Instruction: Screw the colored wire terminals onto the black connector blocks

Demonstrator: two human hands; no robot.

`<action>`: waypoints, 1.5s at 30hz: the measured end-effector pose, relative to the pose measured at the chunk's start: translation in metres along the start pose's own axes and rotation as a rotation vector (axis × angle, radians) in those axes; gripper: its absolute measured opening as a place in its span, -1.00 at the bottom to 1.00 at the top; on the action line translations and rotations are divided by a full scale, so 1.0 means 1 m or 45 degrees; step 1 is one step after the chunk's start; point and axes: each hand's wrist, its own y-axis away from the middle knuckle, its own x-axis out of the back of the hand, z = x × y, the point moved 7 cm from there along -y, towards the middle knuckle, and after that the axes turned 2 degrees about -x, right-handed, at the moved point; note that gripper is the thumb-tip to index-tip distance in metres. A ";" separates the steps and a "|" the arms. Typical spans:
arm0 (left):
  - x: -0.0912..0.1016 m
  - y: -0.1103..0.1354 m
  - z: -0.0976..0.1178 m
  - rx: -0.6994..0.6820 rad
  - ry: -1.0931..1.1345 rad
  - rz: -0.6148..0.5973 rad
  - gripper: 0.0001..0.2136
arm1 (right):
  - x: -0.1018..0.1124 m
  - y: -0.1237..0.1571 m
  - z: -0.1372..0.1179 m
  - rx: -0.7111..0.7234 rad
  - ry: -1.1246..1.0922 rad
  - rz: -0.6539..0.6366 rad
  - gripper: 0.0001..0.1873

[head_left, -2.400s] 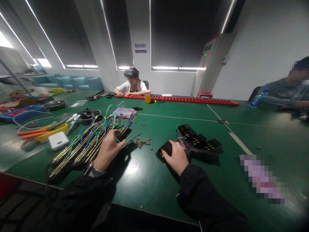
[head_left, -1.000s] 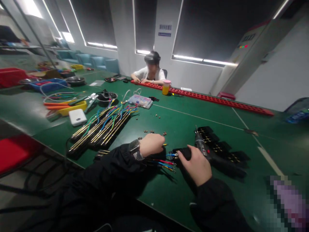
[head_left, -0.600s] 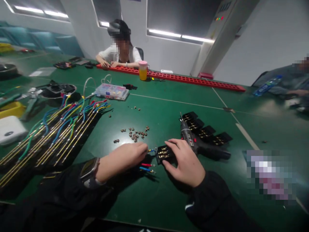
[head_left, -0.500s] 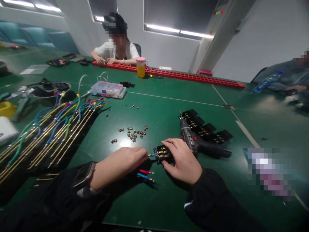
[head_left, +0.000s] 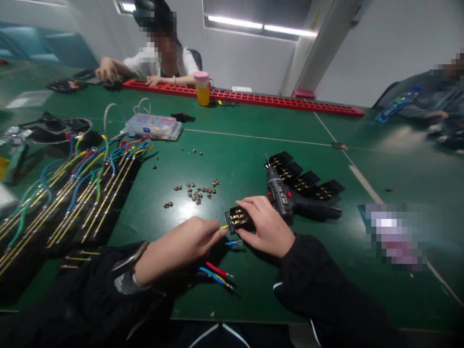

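My left hand (head_left: pixel 188 237) pinches a yellow wire (head_left: pixel 224 227) between thumb and fingertips, its end at the near-left side of a black terminal block (head_left: pixel 238 217) with brass contacts. I cannot make out whether the wire sits inside the block. My right hand (head_left: pixel 267 224) grips the block from the right, thumb below and fingers over the top. Just beneath the block is a blue wire end (head_left: pixel 232 243) with a ring lug. Closer to me, red and blue wires (head_left: pixel 216 268) stick out past my left forearm.
Loose screws (head_left: pixel 197 195) lie ahead. Beyond my right hand rest a power screwdriver (head_left: pixel 281 193) and several black terminal blocks (head_left: pixel 308 181). Brass bars with coloured wires (head_left: pixel 83 188) fill the left. Farther off are a parts box (head_left: pixel 152 126), a cup (head_left: pixel 202 92) and a co-worker (head_left: pixel 165 63).
The view has tilted down a little. The blue wire end now shows separately below the block, and the yellow wire meets the block's edge. The co-worker's hand has reached to the left.
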 end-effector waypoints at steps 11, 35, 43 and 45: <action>0.012 -0.010 0.020 -0.035 -0.189 0.468 -0.75 | -0.003 0.001 0.005 0.046 0.038 -0.018 -0.33; 0.010 -0.020 0.000 -0.282 -0.642 0.048 -0.80 | -0.005 0.003 0.002 0.068 0.034 -0.015 -0.37; 0.009 -0.024 -0.007 -0.155 -0.593 0.049 -0.76 | -0.005 0.001 0.002 0.065 0.035 -0.016 -0.35; 0.013 -0.023 -0.011 -0.121 -0.493 0.102 -0.74 | -0.004 0.001 0.001 0.064 0.037 -0.014 -0.36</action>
